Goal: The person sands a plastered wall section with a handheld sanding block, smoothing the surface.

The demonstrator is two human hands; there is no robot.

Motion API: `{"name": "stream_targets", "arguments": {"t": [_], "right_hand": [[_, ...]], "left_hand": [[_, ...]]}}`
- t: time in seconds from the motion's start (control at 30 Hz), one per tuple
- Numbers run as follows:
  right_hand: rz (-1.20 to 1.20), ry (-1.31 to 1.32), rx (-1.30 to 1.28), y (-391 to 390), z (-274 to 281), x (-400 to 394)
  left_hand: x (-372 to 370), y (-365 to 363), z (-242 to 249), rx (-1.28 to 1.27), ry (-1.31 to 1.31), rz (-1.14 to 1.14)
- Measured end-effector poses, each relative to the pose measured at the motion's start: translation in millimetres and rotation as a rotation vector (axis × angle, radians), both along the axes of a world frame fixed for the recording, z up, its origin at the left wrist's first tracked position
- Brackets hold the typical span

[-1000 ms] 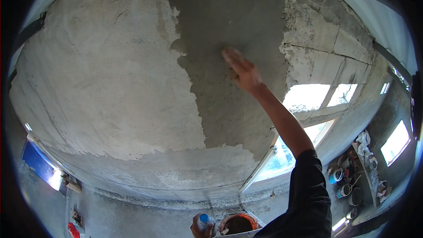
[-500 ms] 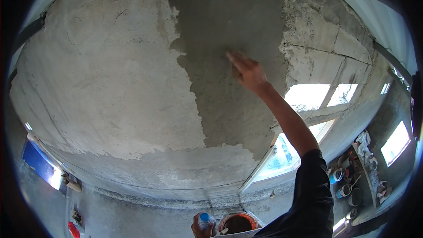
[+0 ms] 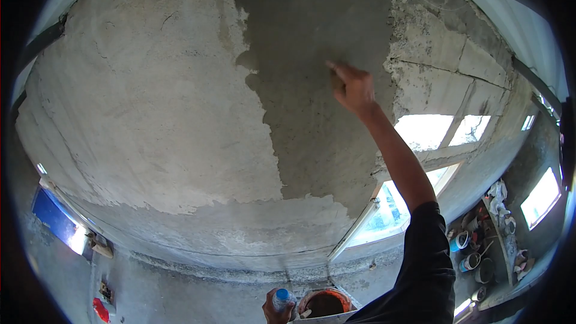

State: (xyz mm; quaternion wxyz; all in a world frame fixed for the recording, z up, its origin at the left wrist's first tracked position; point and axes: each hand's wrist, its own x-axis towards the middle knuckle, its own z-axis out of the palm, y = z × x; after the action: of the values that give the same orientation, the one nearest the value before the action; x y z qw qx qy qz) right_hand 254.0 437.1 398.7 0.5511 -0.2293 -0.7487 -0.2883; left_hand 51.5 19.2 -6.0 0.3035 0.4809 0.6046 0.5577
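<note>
In the head view, my right hand (image 3: pixel 355 86) is raised at the wall's dark, damp-looking plaster strip (image 3: pixel 312 24). Its fingers are curled with one or two pointing left, slightly blurred; whatever they may hold is hidden. Down at the bottom edge, my left hand (image 3: pixel 271 311) is wrapped round a clear plastic bottle (image 3: pixel 283 300) with a blue cap, held upright. Just right of the bottle stands an orange-rimmed bucket (image 3: pixel 347 301) with dark material inside. A small pale piece, perhaps a tool handle, lies at the bucket's left rim.
Dry pale plaster (image 3: pixel 156 114) borders the strip on the left, cracked blocks (image 3: pixel 432 48) on the right. A bright window (image 3: pixel 384 216) sits below my right arm. Several buckets (image 3: pixel 470 261) stand at the far right; a red object (image 3: pixel 100 310) lies on the floor at lower left.
My right hand has shifted right across the dark strip, and its fingers look more curled. My left hand still holds the bottle. The view has moved slightly.
</note>
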Motion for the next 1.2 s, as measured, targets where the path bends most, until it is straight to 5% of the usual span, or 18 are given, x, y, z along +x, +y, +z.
{"name": "stream_targets", "arguments": {"t": [0.1, 0.23, 0.47, 0.53, 0.6, 0.67, 0.73, 0.8, 0.9, 0.97, 1.0, 1.07, 1.1, 1.17, 1.2], "right_hand": [[0.044, 0.255, 0.088, 7.3, 32.8, 4.1], [-0.073, 0.208, 0.357, 35.6, 57.8, 12.8], [0.094, -0.536, -0.293, 17.0, -82.1, -10.2], [0.251, -0.347, -0.255, 15.1, -88.4, -9.9], [0.113, -0.104, -0.205, 8.0, -53.5, -1.4], [0.08, 0.191, 0.02, 11.0, -8.5, 10.5], [0.031, 0.348, 0.168, 22.6, 27.9, 28.2], [0.017, 0.351, 0.143, 32.6, 46.5, 33.9], [-0.08, 0.19, 0.088, 48.5, 22.8, 35.9], [-0.168, -0.074, -0.017, 50.5, -12.9, 31.7], [-0.173, -0.179, -0.09, 42.1, -29.4, 28.8], [-0.135, -0.145, -0.104, 16.8, -44.1, 23.5], [-0.099, -0.113, -0.123, 9.4, -44.9, 22.8], [-0.094, 0.017, -0.128, 13.3, -34.5, 29.3], [-0.089, 0.15, -0.134, 16.7, -27.1, 31.9]], "left_hand": [[-4.8, -1.2, -8.2, 0.018, 0.1, -0.006], [-4.0, 1.7, 10.3, 0.095, 0.147, -0.018], [-1.3, 7.4, 11.2, 0.116, 0.161, 0.014], [2.1, 8.2, 14.7, 0.118, 0.138, 0.013], [0.5, 6.1, 6.5, 0.113, 0.122, 0.011], [-6.7, 2.5, -22.2, 0.348, 0.644, -0.001], [-7.8, -0.9, -28.7, 0.273, 0.545, -0.031], [-8.0, 1.0, -35.0, 0.202, 0.442, -0.058], [-8.3, 2.6, -31.3, 0.442, 0.63, -0.009], [-5.8, 0.9, -0.7, 0.048, 0.174, -0.1], [-6.2, 1.8, -11.0, 0.052, 0.174, -0.097], [-6.5, 4.2, -31.1, 0.423, 0.684, 0.04], [-6.1, 1.7, -33.0, 0.424, 0.683, 0.041], [-3.8, -1.7, -12.7, 0.025, 0.124, -0.076], [-6.5, -2.2, -26.5, 0.025, 0.127, -0.077]]}}
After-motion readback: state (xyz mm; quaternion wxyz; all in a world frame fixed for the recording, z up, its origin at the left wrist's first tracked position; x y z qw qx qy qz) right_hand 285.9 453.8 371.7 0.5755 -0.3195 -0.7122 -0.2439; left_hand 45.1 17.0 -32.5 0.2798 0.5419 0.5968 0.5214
